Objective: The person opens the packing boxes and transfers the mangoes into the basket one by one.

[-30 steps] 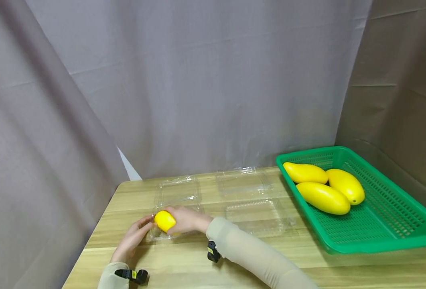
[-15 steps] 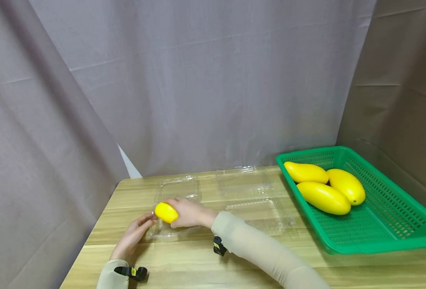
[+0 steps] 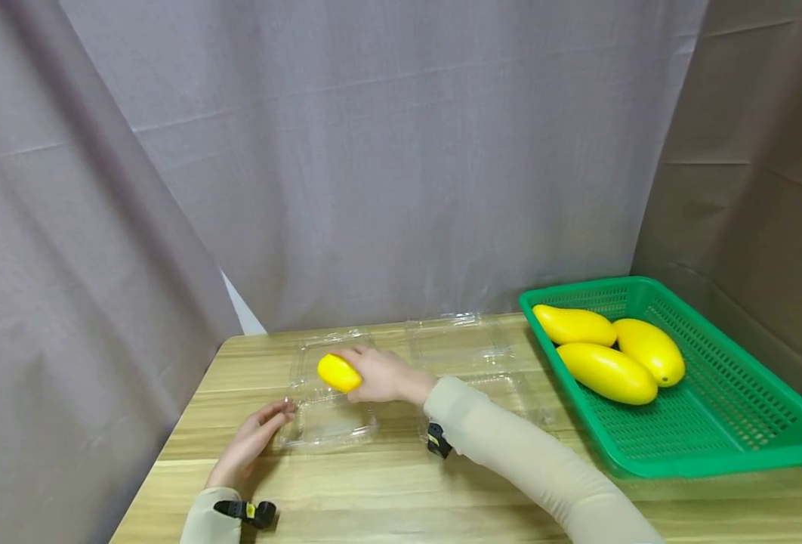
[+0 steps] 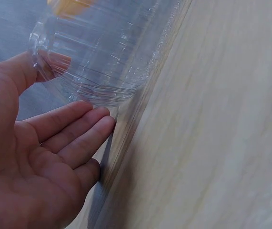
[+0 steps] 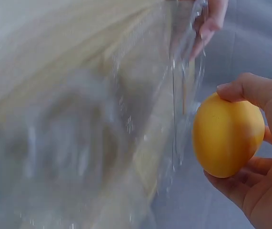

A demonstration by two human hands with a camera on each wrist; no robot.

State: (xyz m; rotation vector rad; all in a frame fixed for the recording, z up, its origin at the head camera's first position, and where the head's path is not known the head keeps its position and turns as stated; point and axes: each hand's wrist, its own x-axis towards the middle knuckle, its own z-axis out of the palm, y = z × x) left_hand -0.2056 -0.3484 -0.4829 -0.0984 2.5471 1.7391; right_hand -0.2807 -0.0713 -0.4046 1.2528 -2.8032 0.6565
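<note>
My right hand (image 3: 385,376) grips a smooth yellow mango (image 3: 338,373), held above the left clear plastic clamshell box (image 3: 329,434), near where its front and back halves meet. In the right wrist view, thumb and fingers wrap around the mango (image 5: 224,138). My left hand (image 3: 250,444) is at the box's left front corner. The left wrist view shows its thumb over the rim of the box (image 4: 112,62) and its fingers against the outer wall, pinching the corner. Part of the mango (image 4: 71,6) shows blurred beyond the plastic.
A second open clear clamshell box (image 3: 465,344) lies to the right, partly behind the right forearm. A green basket (image 3: 734,461) with three yellow mangoes (image 3: 608,372) stands at the table's right side. Grey curtain (image 3: 442,166) hangs behind the wooden table (image 3: 360,491).
My right hand has lifted the mango from the front half of the left box and moved it back and to the right. The left hand has stayed at the box corner.
</note>
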